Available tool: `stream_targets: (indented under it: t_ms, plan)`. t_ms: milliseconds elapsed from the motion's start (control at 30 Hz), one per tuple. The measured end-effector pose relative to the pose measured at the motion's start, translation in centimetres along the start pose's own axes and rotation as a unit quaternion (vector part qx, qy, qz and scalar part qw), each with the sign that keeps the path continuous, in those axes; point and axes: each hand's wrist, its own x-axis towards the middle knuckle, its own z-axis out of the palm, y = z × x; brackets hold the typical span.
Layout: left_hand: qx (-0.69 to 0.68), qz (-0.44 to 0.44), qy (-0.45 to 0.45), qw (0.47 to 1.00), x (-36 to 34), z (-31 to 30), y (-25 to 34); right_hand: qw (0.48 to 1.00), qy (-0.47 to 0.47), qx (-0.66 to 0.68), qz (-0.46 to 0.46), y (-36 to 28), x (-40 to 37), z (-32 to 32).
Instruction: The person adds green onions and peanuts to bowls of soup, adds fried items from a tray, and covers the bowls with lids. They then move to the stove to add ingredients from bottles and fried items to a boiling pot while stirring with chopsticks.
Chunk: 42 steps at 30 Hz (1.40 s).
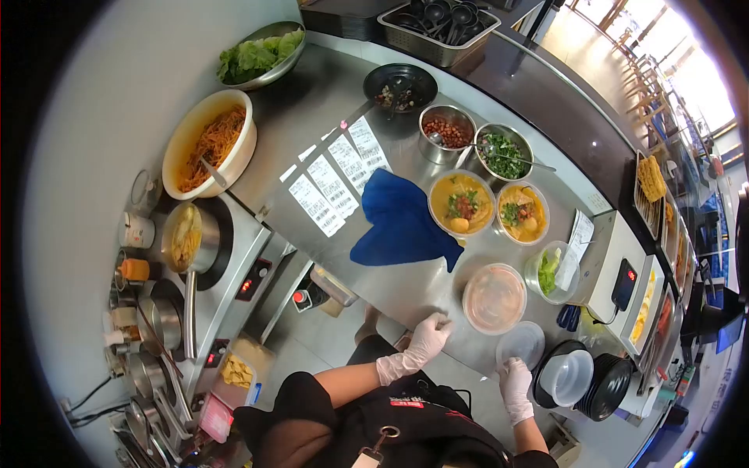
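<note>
Gloved right hand point(515, 384) pinched the clear lid point(521, 343) by its rim, just beside the lidded container point(494, 298). The left hand point(427, 337) rested open near it, apparently bracing.

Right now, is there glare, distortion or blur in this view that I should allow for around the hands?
Head view: heavy fisheye bend, with black vignette at the edges. The windows at upper right are blown out to white. The steel counter shows soft sheen and no hard glare. The left hand and right hand are evenly lit and reasonably sharp.
</note>
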Motion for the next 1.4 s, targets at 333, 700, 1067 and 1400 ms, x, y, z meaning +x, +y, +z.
stream_targets:
  t_ms: [333,700,1067,1400]
  plan:
    - [0.153,0.023,-0.34,0.928,0.4,7.0,-2.6,0.996,0.06,0.035,0.056,-3.9,1.9,-0.1]
    - [0.064,0.077,-0.25,0.963,2.8,10.5,-2.7,0.973,0.168,0.115,0.113,-6.0,2.6,-4.9]
    - [-0.043,-0.212,-0.307,0.927,3.3,11.1,-5.9,0.971,-0.017,-0.004,0.238,-5.0,2.6,-1.0]
    - [0.035,-0.097,-0.275,0.956,2.9,12.1,-7.2,0.957,0.099,0.102,0.254,-5.6,1.2,-2.0]
